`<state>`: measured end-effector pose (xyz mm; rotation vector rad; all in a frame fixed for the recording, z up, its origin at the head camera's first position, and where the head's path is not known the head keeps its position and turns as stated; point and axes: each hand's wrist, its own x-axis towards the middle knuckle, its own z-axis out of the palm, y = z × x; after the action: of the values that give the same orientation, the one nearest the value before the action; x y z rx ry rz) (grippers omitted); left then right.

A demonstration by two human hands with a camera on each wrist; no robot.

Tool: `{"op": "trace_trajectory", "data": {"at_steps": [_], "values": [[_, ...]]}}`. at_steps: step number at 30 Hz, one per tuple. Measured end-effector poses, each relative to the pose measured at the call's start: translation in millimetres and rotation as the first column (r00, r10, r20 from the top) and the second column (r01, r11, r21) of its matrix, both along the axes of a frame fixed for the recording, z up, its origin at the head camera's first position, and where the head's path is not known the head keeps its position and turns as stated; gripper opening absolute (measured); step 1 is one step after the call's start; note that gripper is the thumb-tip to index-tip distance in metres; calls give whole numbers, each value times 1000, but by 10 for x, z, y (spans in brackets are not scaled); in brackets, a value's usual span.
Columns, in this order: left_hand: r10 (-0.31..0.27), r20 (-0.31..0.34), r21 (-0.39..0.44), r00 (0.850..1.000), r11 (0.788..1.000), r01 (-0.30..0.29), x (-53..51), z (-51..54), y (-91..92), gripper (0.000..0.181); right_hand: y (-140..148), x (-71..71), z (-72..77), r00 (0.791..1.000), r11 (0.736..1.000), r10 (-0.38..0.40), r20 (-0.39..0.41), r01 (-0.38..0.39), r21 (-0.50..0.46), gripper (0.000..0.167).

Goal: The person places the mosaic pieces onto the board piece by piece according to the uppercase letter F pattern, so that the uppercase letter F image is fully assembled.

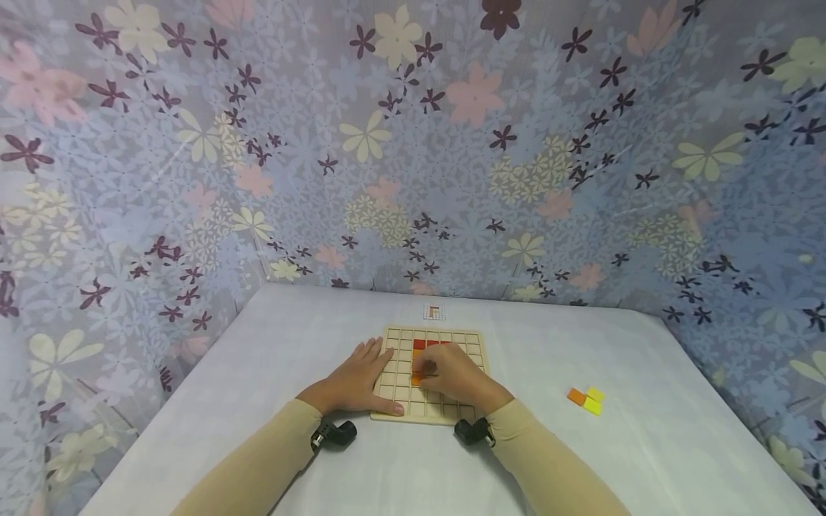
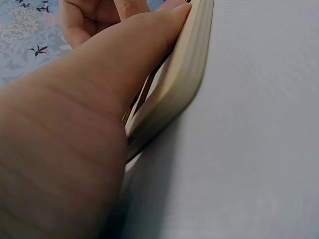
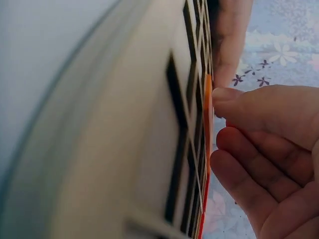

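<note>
A wooden grid board (image 1: 400,393) lies on the table with square tiles in some of its cells. My left hand (image 1: 356,380) is spread over the board's left edge, its thumb (image 2: 149,35) along the near left corner. Above the middle cells, my right hand (image 1: 459,376) has its fingers bent and its thumb tip against an orange tile (image 3: 207,99), pinching at it low on the grid. A red tile (image 1: 419,344) and another orange tile (image 1: 416,354) sit in the cells farther up the same column. More red shows to the right, partly behind the right hand.
On the white table (image 1: 516,459), a loose orange tile (image 1: 576,396) and two yellow tiles (image 1: 592,406) lie to the right of the board. A small card (image 1: 435,312) with a grid pattern lies beyond the board. Flowered cloth (image 1: 413,143) hangs behind.
</note>
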<state>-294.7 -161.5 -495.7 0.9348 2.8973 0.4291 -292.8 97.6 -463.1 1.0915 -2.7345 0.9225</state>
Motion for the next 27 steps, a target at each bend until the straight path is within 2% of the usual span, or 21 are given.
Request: {"op": "trace_trajectory", "data": {"at_steps": [7, 13, 21, 27], "values": [[9, 10, 17, 1000, 1000, -9, 23, 18, 19, 130, 304, 71, 41, 998, 996, -61, 32, 63, -67, 18], [23, 16, 4, 1000, 1000, -23, 49, 45, 24, 130, 741, 77, -2, 983, 979, -174, 52, 178, -95, 18], [20, 21, 12, 1000, 1000, -20, 57, 33, 20, 130, 1366, 116, -38, 923, 923, -377, 79, 381, -50, 22], [14, 10, 14, 1000, 1000, -14, 26, 5, 19, 130, 1872, 203, -76, 892, 892, -448, 61, 450, -27, 28]]}}
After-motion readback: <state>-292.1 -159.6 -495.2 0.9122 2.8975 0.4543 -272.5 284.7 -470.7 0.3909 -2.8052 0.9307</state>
